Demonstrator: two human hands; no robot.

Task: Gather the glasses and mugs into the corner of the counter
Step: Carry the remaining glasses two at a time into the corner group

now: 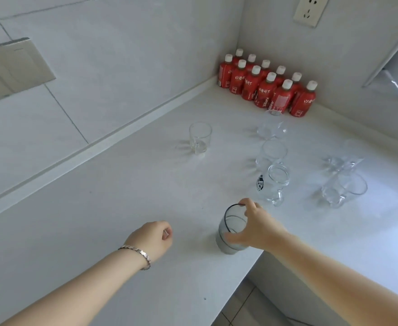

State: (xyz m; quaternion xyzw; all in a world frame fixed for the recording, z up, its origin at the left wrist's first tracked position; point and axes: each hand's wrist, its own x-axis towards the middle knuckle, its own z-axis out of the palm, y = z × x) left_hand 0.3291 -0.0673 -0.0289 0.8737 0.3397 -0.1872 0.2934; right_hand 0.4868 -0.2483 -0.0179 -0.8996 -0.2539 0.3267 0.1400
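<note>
My right hand [255, 228] grips a grey tinted glass [231, 231] that stands near the counter's front inner edge; thumb and fingers wrap its rim and side. My left hand [155, 238], with a bracelet on the wrist, hovers over the counter to the left with fingers curled, holding nothing. Clear glassware stands further back: a small glass [199, 137] alone at left, a mug with a black label [274, 184], a glass [272, 154] behind it, another glass [272, 124], and two more mugs [345, 158] [343, 189] at right.
Several red bottles with white caps [266, 87] fill the far corner of the white counter [122, 208]. Tiled walls bound the counter at left and back, with a socket [309, 9] high up. The counter's edge drops to the floor [240, 307] at lower right.
</note>
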